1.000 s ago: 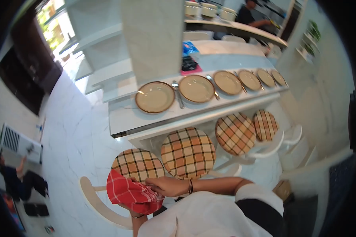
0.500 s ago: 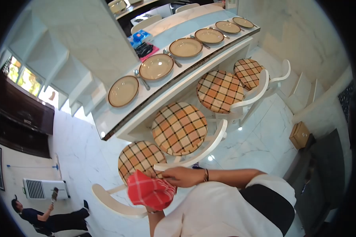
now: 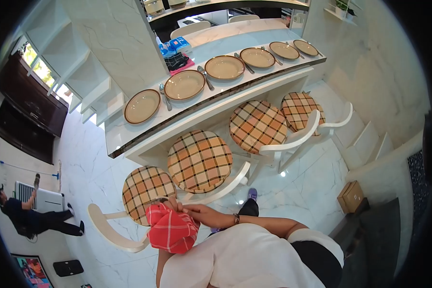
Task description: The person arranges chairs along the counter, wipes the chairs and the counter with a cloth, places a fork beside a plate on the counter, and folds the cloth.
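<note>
A red checked cloth (image 3: 173, 230) with white lines is bunched up between my hands, in front of my body at the bottom of the view. My right hand (image 3: 197, 212) reaches in from the right, its fingers closed on the cloth's upper edge. My left hand (image 3: 172, 202) comes up from below and is mostly covered by the cloth; a few fingertips show at its top, gripping it. A small dark thing shows by those fingertips, too small to make out. Just beyond the hands is the nearest chair's checked round seat (image 3: 146, 192).
Several beige brown-rimmed plates (image 3: 184, 85) line the white counter (image 3: 117, 137), with spoons and forks (image 3: 165, 96) between them. Blue packs (image 3: 176, 45) and dark and pink cloths (image 3: 177, 62) lie behind. White chairs (image 3: 115, 235) stand along the counter. A person (image 3: 33, 218) stands far left; a cardboard box (image 3: 351, 196) is right.
My view has shifted, and my hands with the red cloth sit slightly further left. My right fingers have moved up to the cloth's top edge. A purple shoe now shows more fully beneath me.
</note>
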Action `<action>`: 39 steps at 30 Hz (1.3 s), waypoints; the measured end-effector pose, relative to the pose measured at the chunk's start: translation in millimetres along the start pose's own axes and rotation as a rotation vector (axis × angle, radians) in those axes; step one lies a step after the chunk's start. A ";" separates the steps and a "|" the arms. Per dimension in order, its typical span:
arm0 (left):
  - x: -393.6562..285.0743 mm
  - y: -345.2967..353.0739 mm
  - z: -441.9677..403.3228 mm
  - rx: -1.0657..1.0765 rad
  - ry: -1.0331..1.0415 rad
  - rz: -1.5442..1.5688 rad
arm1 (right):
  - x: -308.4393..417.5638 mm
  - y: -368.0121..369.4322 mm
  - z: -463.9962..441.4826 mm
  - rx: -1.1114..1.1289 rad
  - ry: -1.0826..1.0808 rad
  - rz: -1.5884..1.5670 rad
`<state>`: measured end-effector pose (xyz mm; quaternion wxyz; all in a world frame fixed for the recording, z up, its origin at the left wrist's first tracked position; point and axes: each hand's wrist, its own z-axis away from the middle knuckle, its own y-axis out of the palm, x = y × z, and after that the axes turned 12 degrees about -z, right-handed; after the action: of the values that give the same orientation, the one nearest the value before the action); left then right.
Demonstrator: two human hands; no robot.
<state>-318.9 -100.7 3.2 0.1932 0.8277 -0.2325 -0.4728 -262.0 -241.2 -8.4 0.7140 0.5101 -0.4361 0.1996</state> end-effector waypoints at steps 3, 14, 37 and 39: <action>28.6 22.9 -37.1 -0.222 -0.145 -0.025 | 34.6 -43.1 12.4 -0.116 0.001 -0.079; 146.0 17.2 -64.4 -0.744 -0.102 -0.225 | 385.6 -264.6 -27.8 -0.401 -0.595 0.493; 151.1 57.2 13.6 -1.575 0.053 -0.560 | 608.2 -376.4 -459.6 -0.161 -1.165 1.715; 147.2 52.2 11.6 -1.523 0.012 -0.654 | 611.2 -373.7 -460.7 -0.086 -1.015 1.703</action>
<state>-274.1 -228.1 -76.2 0.5549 0.4988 0.4045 -0.5289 533.8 -72.5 243.8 0.0788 0.0251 -0.9181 0.3877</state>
